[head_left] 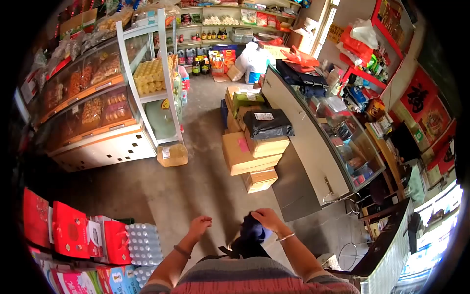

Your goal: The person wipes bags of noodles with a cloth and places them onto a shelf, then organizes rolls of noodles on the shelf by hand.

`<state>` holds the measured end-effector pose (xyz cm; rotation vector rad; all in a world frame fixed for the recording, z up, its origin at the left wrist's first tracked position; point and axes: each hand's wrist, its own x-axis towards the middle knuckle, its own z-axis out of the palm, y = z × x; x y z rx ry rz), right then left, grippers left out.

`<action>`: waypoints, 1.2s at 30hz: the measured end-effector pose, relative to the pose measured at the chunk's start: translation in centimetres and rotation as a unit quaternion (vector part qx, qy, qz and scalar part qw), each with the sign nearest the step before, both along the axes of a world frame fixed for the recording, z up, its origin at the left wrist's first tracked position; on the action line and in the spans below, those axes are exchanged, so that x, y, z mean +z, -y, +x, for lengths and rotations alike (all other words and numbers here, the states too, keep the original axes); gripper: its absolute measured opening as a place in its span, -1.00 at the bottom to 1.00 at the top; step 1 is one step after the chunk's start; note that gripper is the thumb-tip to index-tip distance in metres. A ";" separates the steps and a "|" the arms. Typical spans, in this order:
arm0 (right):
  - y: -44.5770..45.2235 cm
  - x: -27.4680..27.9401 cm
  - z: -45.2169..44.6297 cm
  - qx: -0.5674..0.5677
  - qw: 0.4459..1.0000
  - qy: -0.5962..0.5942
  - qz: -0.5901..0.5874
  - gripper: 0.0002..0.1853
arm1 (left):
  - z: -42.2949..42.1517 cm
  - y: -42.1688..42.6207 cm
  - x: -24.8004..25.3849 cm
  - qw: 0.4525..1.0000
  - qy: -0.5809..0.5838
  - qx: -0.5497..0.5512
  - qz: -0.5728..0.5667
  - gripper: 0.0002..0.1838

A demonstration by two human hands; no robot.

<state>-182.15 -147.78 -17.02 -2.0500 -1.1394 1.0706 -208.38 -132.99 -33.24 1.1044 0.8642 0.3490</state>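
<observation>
My right hand point(266, 218) is closed on a dark blue bundle of cloth point(254, 230), held in front of my body at the bottom centre. The cloth hangs in folds, and its exact kind does not show. To its left, my left hand point(199, 227) is held over the floor, fingers loosely bent and slightly apart, with nothing visible in them. A dark strap or tie point(228, 252) shows at my waist, between the two forearms.
Stacked cardboard boxes point(247, 154), topped by a black wrapped parcel point(268, 123), stand beside the glass-topped counter point(303, 127). Left are a food display case point(98, 132), a shelf rack with egg trays point(152, 76), red gift boxes point(71, 229) and grey egg trays point(144, 243).
</observation>
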 end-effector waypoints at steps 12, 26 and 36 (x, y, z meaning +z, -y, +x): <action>-21.0 3.0 5.8 0.046 0.862 -0.491 0.122 -0.53 | 14.6 -15.4 8.8 0.999 0.033 -0.005 0.012 -0.62; -44.6 5.5 10.5 0.149 0.877 -0.451 0.077 -0.70 | 22.3 -35.4 3.4 0.979 0.125 0.138 -0.078 -0.67; -64.9 10.4 13.3 0.096 0.848 -0.521 0.013 -0.65 | 28.1 -55.1 7.7 0.952 0.159 0.133 -0.226 -0.53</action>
